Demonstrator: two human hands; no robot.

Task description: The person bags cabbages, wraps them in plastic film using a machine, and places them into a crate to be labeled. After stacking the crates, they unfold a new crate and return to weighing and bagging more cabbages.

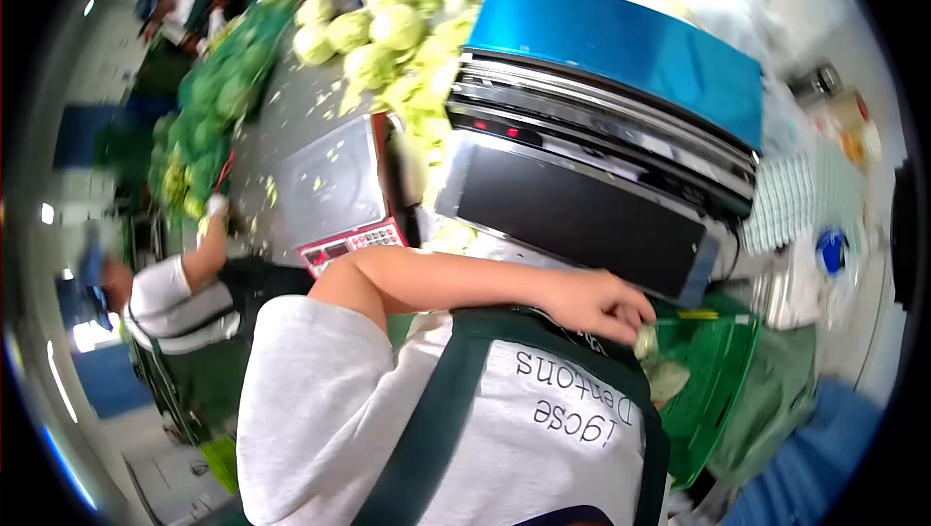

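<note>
My left arm reaches across my chest to the right. My left hand (601,305) is bent down with its fingers curled, at the near corner of the film-wrapping machine (582,221) with a dark flat plate. Just below the fingers are pale green pieces (665,376), possibly cabbage, over a green plastic crate (722,361). Whether the fingers touch them I cannot tell. A small skin-coloured patch beside these pieces may be my right hand (669,402); its fingers are hidden.
A blue film roll (621,56) lies across the machine. Left of it stands a scale (335,187) with a red panel. Cabbages (373,27) and loose leaves lie behind. A co-worker (184,298) stands at left by green net bags (218,90); another person (184,7) is farther back.
</note>
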